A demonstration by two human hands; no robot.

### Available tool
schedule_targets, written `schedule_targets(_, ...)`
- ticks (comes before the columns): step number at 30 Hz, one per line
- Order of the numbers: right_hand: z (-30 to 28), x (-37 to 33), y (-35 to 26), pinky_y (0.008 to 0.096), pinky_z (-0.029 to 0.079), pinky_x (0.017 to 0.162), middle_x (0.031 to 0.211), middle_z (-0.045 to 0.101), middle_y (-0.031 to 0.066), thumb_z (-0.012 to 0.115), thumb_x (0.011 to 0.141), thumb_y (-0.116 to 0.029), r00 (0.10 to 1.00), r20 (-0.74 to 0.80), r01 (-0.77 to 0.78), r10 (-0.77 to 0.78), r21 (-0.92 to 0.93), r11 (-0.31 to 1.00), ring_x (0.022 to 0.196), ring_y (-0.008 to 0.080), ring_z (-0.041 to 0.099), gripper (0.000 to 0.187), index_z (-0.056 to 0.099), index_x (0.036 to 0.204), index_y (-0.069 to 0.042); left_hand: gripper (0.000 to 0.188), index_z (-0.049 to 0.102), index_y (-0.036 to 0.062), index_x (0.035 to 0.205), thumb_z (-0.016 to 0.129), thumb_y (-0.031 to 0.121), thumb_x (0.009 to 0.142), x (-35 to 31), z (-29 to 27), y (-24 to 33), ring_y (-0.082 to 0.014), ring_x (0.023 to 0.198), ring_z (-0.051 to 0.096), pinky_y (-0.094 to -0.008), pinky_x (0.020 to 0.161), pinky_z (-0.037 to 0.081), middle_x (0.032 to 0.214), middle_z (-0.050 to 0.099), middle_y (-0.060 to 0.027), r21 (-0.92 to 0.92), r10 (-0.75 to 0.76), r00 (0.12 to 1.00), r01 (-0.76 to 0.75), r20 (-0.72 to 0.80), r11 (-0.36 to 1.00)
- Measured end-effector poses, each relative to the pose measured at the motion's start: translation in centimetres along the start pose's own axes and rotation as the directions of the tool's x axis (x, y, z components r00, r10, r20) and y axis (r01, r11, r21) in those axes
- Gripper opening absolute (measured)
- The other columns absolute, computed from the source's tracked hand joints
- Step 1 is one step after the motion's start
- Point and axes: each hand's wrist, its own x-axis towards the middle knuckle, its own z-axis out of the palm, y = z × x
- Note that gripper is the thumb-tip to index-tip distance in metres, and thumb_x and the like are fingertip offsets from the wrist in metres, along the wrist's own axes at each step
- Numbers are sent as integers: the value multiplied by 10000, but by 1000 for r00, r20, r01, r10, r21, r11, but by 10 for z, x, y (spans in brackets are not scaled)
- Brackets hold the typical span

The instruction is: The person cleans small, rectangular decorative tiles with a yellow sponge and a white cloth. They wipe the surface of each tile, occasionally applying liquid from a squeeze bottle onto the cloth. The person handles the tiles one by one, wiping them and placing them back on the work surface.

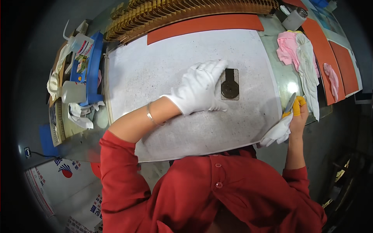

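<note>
My left hand [200,87], in a white glove, is spread over the white work sheet [167,136] with thumb and fingers apart. Its fingertips reach the left side of a small dark plate [230,85] with a meshed border, a round disc and a short bar; whether they touch it I cannot tell. At the sheet's right edge, my right hand [298,116], with yellow finger covers, is closed round what looks like a small knife [290,103], its grey blade pointing up. A crumpled white cloth [278,133] hangs from the same hand.
Racked golden-brown pieces [186,11] stand along the back behind an orange strip [206,27]. A blue tray [93,70] with bottles lies left. Toward the right are a capped bottle [294,19], pink cloth [287,46], white cloth [307,70] and orange sheets [322,58].
</note>
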Motion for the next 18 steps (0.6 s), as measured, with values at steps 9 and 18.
schedule_targets(9, 13, -3, -13, 169, 371, 500, 746, 503, -23, 527, 878, -126, 1000, -5, -7, 7, 25, 1000, 596, 26, 439, 123, 523, 955, -31, 759, 386, 67, 1192, 720, 336, 565, 9, 28, 20, -380, 973, 508, -434, 847, 431, 1052, 469, -194, 77, -107, 994, 108, -13, 991)
schedule_targets(18, -4, 3, 6, 231, 391, 691, 828, 499, 21, 487, 873, -101, 995, -49, 69, -84, -247, 966, 771, 95, 459, 124, 514, 933, 4, 770, 421, -25, 1137, 715, 423, 583, -2, -11, 13, -364, 961, 487, -401, 854, 425, 1000, 489, -205, 18, -96, 995, 96, -4, 995)
